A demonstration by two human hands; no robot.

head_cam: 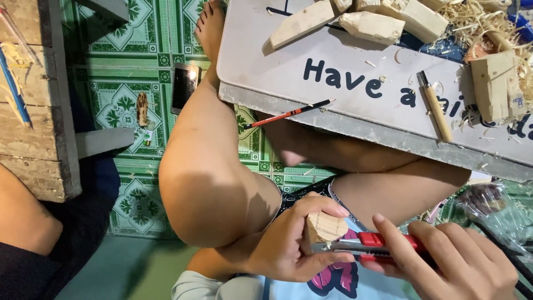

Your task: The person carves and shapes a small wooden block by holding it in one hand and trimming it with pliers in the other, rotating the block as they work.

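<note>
Low in the frame, centre: left hand [283, 247] wrapped around a small wood block [325, 226], grip clamped on it, thumb over the top, cut end facing up. Just right of it, right hand [455, 261] closed tight on a red utility knife [369, 244], forefinger stretched along the handle, metal blade end touching the block's lower edge. Beneath both hands, a light blue shirt with a pink print [333, 278].

Behind the hands, two bare knees, the larger one left of centre [205, 189], crossed over a green patterned tile floor [127, 111]. At right edge, beside the thigh, a crumpled clear plastic bag [488, 203].

Higher up, a grey table [355, 105] with dark lettering, slanting from top centre to right edge. On its near edge, a red and black pencil [288, 114] hanging partly over the side. Further right, a carving knife with wooden handle [436, 105]. At right, a squared wood piece [497, 86] among pale wood shavings [488, 22]. Along the top, several rough carved blanks [372, 25].

On the floor at upper left of centre, a phone [184, 86] and a small brown carved piece [142, 108]. Far left, a worn wooden bench [33, 111], another person's leg [22, 222] below it.
</note>
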